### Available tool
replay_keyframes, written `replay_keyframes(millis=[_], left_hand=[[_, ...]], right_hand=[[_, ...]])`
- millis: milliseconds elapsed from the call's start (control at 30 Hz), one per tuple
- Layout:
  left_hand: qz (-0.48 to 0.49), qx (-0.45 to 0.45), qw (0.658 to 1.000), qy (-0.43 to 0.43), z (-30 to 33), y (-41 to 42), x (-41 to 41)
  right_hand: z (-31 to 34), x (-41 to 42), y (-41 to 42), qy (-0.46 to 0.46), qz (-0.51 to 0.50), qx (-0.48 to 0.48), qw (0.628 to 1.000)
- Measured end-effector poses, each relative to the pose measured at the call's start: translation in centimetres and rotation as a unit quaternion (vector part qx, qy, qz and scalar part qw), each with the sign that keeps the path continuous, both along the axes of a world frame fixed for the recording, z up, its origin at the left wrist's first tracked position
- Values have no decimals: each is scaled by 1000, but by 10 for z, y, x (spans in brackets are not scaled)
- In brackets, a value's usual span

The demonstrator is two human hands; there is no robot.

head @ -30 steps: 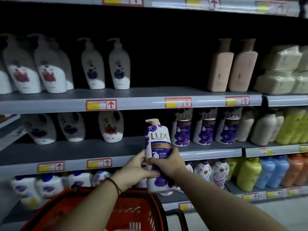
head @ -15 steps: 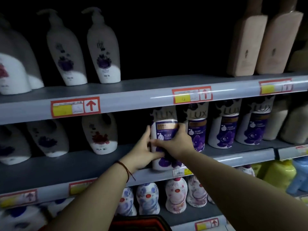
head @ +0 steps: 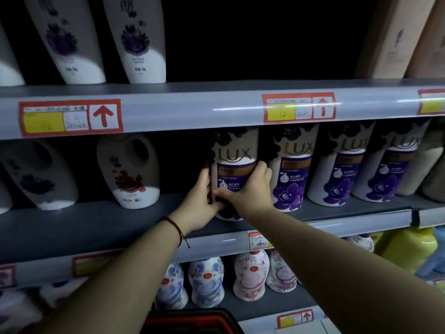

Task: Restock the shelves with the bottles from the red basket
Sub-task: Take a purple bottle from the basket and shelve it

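You've got grey metal shelving here. The middle shelf (head: 120,220) carries a row of purple LUX bottles (head: 342,169) upright on the right and white flower-print jugs (head: 130,172) on the left. The upper shelf (head: 192,109) holds tall white bottles (head: 137,44); the bottom one (head: 284,302) has round patterned bottles (head: 204,283).

Red-framed price tags (head: 70,117) with yellow patches and red arrows sit along the shelf edges. A cream bottle with a red flower (head: 128,173) stands left of centre, well apart from the purple ones. Tall tan bottles (head: 395,37) stand top right. Below, yellow and blue bottles (head: 409,247) crowd the right (labels too blurred to read).
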State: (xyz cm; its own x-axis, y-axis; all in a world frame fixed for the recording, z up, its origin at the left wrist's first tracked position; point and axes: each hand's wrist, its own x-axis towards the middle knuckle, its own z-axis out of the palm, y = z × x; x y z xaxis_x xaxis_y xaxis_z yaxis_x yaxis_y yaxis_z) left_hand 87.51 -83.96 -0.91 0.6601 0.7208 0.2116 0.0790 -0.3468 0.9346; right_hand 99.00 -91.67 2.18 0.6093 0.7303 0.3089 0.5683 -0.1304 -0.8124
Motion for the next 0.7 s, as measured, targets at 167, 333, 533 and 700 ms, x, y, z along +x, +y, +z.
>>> replay_keyframes(millis=[167, 333, 533, 700], left_hand=[[26, 28, 999, 31, -3, 2, -1], [93, 95, 979, 152, 9, -24, -20], [190, 278, 889, 311, 22, -96, -99], [243, 229, 871, 360, -29, -173, -212]], right_hand=[[-3, 0, -2, -1, 0, -12, 1000], [-3, -2, -27, -4, 26, -59, 998], [-12, -43, -95, -237, 49, -112, 964], [-56, -118, -154, -340, 223, -268, 874]])
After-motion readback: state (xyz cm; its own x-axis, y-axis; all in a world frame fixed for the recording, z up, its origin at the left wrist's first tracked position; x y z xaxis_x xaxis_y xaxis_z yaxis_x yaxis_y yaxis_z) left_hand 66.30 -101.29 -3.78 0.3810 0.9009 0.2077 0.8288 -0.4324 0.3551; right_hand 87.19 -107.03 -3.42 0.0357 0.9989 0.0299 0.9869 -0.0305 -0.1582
